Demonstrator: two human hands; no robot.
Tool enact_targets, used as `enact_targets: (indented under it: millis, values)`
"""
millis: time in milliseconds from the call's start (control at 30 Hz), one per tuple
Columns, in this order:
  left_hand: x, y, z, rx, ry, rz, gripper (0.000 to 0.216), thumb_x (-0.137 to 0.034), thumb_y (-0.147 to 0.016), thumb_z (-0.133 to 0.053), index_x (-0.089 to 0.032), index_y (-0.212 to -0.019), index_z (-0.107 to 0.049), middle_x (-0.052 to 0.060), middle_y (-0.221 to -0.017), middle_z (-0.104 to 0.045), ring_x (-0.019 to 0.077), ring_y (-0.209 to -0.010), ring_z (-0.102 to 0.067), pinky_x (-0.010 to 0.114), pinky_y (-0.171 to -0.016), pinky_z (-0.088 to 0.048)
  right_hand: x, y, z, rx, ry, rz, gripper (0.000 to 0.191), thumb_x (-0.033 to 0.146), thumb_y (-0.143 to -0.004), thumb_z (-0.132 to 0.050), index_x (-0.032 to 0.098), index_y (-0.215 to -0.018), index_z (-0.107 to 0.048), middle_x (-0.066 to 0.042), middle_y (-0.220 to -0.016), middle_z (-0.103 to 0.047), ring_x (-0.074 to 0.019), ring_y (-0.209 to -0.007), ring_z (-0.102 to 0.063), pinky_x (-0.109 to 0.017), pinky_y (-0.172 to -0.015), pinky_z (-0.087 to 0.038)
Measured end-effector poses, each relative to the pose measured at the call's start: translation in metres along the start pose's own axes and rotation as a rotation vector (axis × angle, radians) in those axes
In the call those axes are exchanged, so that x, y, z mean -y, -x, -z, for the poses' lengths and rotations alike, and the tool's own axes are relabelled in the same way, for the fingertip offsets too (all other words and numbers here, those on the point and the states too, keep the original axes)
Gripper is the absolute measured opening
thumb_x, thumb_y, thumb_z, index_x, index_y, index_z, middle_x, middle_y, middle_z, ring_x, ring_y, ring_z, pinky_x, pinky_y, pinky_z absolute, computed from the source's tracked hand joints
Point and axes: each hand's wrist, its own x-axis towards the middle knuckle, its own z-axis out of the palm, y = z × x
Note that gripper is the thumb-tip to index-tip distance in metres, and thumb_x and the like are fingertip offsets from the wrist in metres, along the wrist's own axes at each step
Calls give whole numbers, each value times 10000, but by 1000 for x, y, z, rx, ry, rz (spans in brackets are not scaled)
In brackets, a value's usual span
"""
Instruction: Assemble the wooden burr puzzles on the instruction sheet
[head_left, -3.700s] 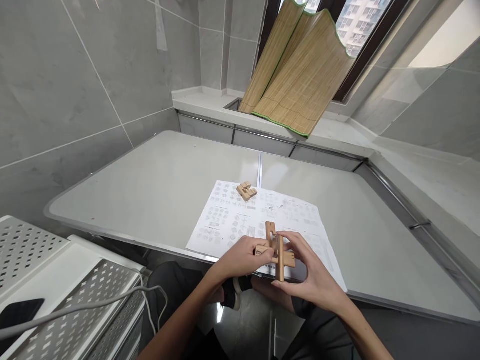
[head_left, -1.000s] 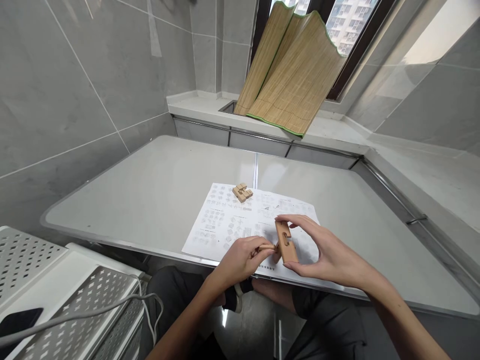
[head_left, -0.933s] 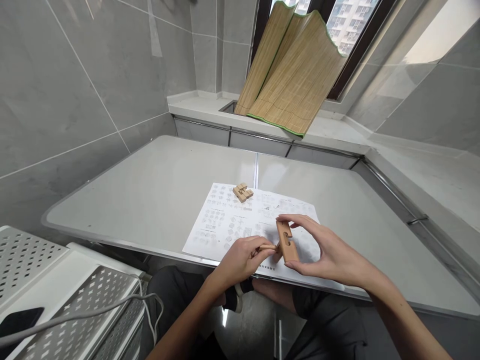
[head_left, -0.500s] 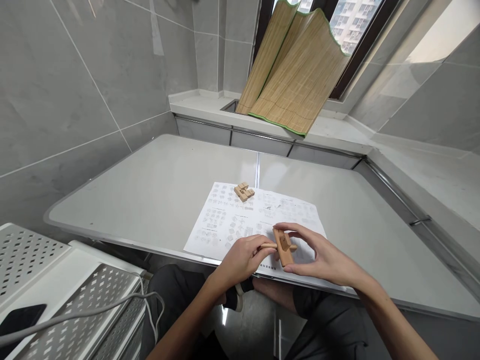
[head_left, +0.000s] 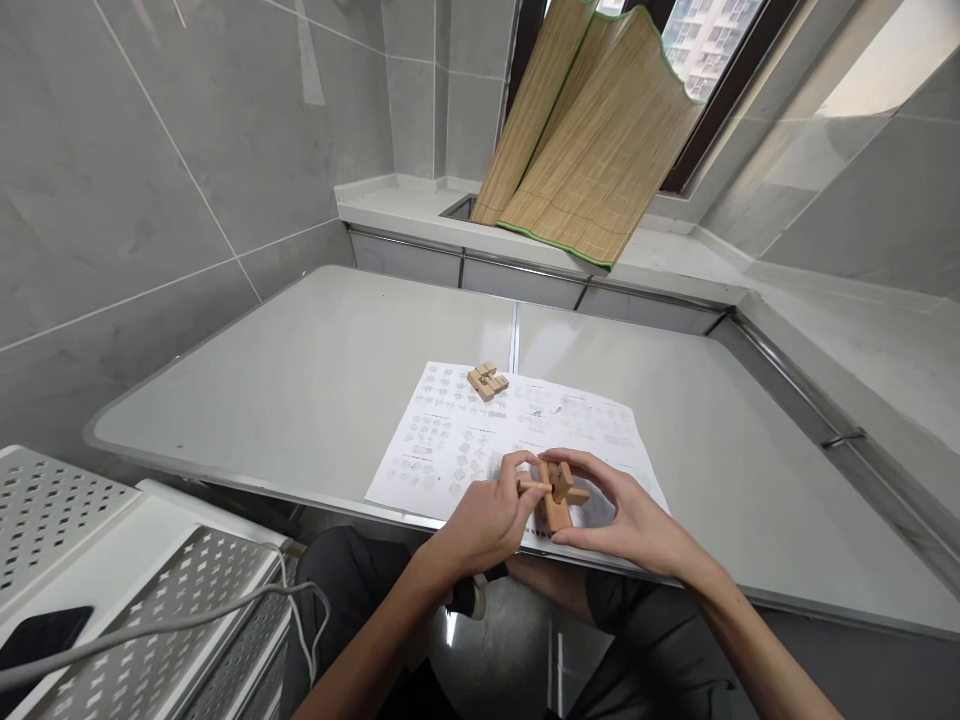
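- Now both hands meet over the sheet (head_left: 480, 440) at the counter's (head_left: 315, 370) near edge.
- Left hand (head_left: 487, 520): fingers pinched shut on a thin wooden bar (head_left: 529, 486).
- Right hand (head_left: 637, 520): grip closed around the notched block (head_left: 556, 498).
- Keep the block steady, line the bar up square with its notch, slide without forcing.
- Spare pieces (head_left: 487, 380) lie well apart.

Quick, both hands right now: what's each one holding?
Left hand: closed on the wooden puzzle pieces, fingertips pinching the left side.
Right hand: closed on the same wooden puzzle pieces, fingers curled round the right side, above the instruction sheet.
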Motion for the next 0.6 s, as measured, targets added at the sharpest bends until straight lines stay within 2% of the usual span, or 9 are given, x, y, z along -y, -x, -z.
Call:
enact_targets:
  millis: [67,200,433,600]
  values:
    - [-2,1,2,9,20,15,353,-380,-1101,-335,-182,-1390,-383,102,-1123,-744,248,-790,-725,328,-725,-465,1,-2,-3,-8,-5,11,768,449,-776,-882,314,-1458,-557,-82,-1508,-604,-331,-1385,-574,-512,-1158,-478]
    - [-4,4,5,-11,120,59,396,-430,-1111,-288,-196,-1415,-385,69,-995,-747,254,-810,-708,346,-764,-474,4,-5,-8,-58,-43,40,741,385,-749,-894,305,-1417,-583,-77,-1467,-635,-325,-1363,-594,-502,-1154,-487]
    - [4,6,5,-36,279,50,459,-495,-1118,-239,-212,-1455,-368,65,-976,-705,225,-817,-663,360,-788,-493,9,-6,-16,-151,-123,61,706,320,-710,-896,282,-1355,-611,-77,-1391,-684,-320,-1296,-651,-504,-1165,-489]
    - [6,5,1,-78,401,34,455,-540,-1110,-269,-232,-1429,-368,52,-961,-671,205,-840,-648,342,-791,-502,11,-6,-18,-143,-163,47,693,327,-726,-898,280,-1353,-606,-70,-1351,-706,-310,-1292,-653,-476,-1146,-509]
